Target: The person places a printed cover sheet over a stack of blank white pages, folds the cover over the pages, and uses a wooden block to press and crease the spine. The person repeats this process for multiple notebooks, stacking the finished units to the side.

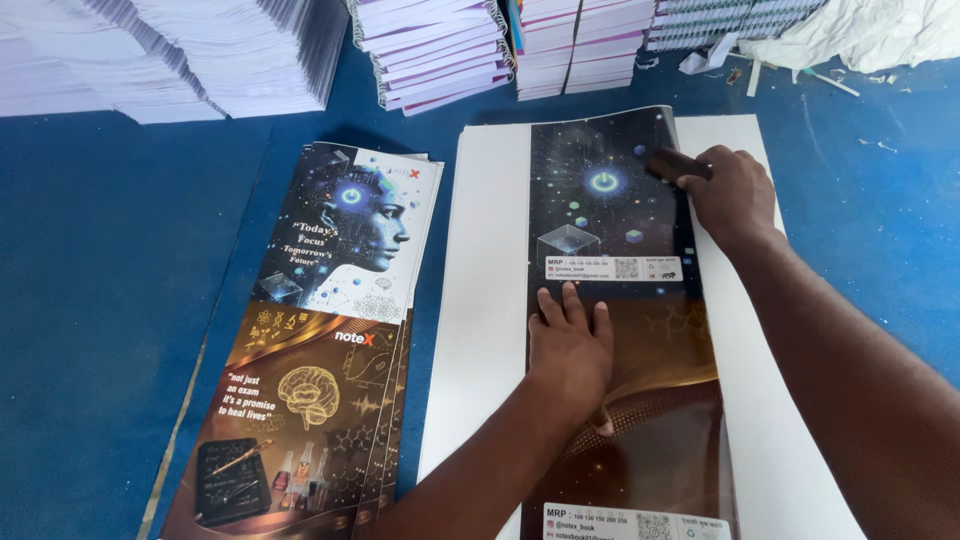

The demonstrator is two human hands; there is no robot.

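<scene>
My left hand lies flat, fingers spread, on a long glossy printed cover sheet that is folded over a wider white sheet. The cover is dark with glowing cubes at the top and brown-gold below. My right hand grips a small dark brown block and presses it on the cover's right fold edge near the top.
A stack of similar printed covers with a face and brain artwork lies to the left on the blue surface. Tall piles of white and purple-edged notebooks line the back. Crumpled white material sits at the back right.
</scene>
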